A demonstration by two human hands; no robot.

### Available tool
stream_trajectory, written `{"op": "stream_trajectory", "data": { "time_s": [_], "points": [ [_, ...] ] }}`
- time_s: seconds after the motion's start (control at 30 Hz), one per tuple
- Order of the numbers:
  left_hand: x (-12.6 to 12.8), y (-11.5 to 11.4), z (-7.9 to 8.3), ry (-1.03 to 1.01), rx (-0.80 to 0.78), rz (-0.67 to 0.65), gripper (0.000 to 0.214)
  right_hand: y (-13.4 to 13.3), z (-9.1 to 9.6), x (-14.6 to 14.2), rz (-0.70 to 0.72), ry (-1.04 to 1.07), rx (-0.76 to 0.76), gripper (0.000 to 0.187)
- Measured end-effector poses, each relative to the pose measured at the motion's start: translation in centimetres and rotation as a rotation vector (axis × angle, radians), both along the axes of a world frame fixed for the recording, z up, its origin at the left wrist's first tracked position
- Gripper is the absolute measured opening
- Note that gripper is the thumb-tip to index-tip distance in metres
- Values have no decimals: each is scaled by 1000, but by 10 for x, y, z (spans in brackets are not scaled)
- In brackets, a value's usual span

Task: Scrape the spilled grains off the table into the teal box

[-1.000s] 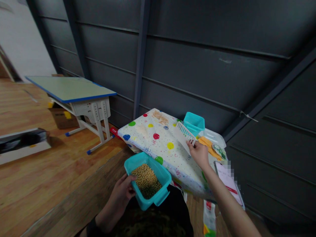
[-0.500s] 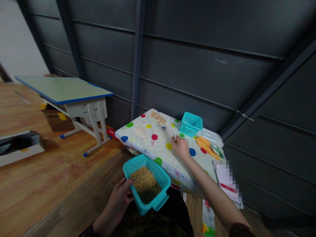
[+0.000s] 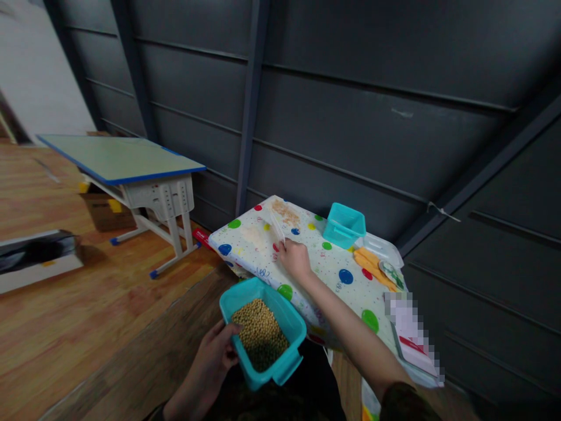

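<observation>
My left hand (image 3: 214, 351) grips the left rim of a teal plastic container (image 3: 287, 314), thumb over the inside. Round yellow beans like soybeans (image 3: 260, 324) fill its bottom; the nearer part looks dark, perhaps from shadow. The container is tilted and held off the table's near edge. My right hand (image 3: 295, 257) is closed on the end of a thin, flat white tool (image 3: 276, 227) whose exact kind I cannot make out. That tool is over the patterned tablecloth (image 3: 302, 242), between a pale powdery patch (image 3: 253, 237) and a spread of light brown flakes or grains (image 3: 286, 211).
A second teal container (image 3: 346, 225) stands at the table's back right, with a clear lid (image 3: 383, 250), an orange cloth (image 3: 372, 266) and a round green-patterned item (image 3: 391, 273) nearby. Dark wall panels (image 3: 333, 111) rise behind. Leftward is a green-topped desk (image 3: 118, 158).
My right hand has moved left across the table with the white tool, towards the pale patch. My left hand still holds the bean container. The view has shifted slightly.
</observation>
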State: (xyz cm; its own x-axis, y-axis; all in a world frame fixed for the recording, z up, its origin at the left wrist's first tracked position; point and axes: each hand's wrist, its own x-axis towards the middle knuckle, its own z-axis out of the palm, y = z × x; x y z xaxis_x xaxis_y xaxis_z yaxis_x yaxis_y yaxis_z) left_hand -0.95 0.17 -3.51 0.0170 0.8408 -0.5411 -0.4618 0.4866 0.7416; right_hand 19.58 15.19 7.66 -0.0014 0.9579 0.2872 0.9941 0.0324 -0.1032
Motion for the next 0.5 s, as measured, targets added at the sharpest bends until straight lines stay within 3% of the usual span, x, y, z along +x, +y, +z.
{"op": "stream_trajectory", "data": {
  "time_s": [0.13,0.3,0.5],
  "points": [
    [-5,-2,7,-49,22,-20,32,6,5,6,-24,0,21,31],
    [-8,-2,24,-67,1,-41,36,17,13,43,-120,-52,38,34],
    [-7,-2,28,-88,4,-35,34,13,4,65,-134,-106,-15,39]
  ]
}}
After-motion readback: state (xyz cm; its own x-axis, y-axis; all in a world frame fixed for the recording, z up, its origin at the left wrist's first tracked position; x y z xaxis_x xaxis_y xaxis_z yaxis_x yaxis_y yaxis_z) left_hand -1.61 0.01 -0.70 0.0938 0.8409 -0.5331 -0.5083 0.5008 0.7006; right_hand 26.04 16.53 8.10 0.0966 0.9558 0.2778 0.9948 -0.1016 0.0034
